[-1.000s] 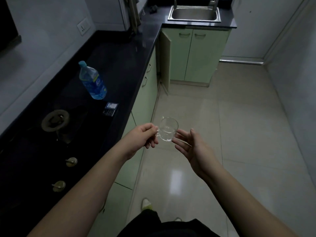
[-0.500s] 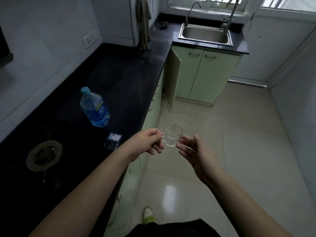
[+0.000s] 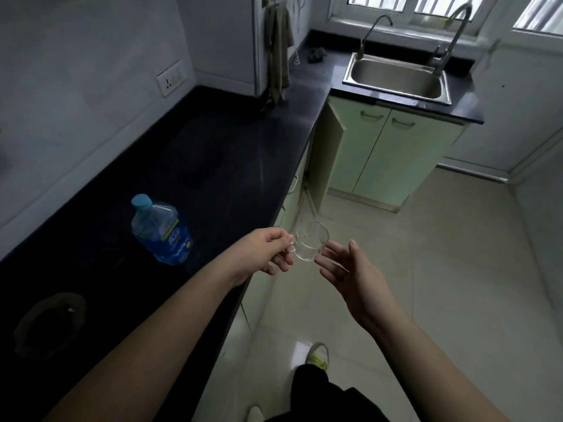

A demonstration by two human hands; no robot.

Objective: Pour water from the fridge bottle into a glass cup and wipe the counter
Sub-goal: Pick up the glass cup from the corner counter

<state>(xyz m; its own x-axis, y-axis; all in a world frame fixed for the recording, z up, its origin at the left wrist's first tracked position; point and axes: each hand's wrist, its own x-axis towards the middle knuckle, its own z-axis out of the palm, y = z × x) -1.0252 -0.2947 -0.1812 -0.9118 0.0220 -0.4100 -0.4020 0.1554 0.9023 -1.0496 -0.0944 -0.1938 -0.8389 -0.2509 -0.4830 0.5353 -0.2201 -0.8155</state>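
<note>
A clear glass cup (image 3: 310,244) with a handle hangs in the air just past the counter's edge, over the floor. My left hand (image 3: 264,251) pinches its handle. My right hand (image 3: 350,271) is just right of the cup with fingers straight, fingertips close to the glass. A blue-capped water bottle (image 3: 161,231) with a blue label stands upright on the black counter (image 3: 213,153), left of my left hand. A dark cloth (image 3: 277,56) hangs at the far end of the counter.
A steel sink (image 3: 396,79) with two taps sits at the far right of the counter. Below it are pale green cabinets; one door (image 3: 330,156) stands ajar. A stove burner (image 3: 50,322) is near left. Tiled floor (image 3: 426,269) lies to the right.
The view has tilted up and moved forward along the counter toward the sink. Both hands keep the same pose around the cup. The bottle now lies closer to my left hand.
</note>
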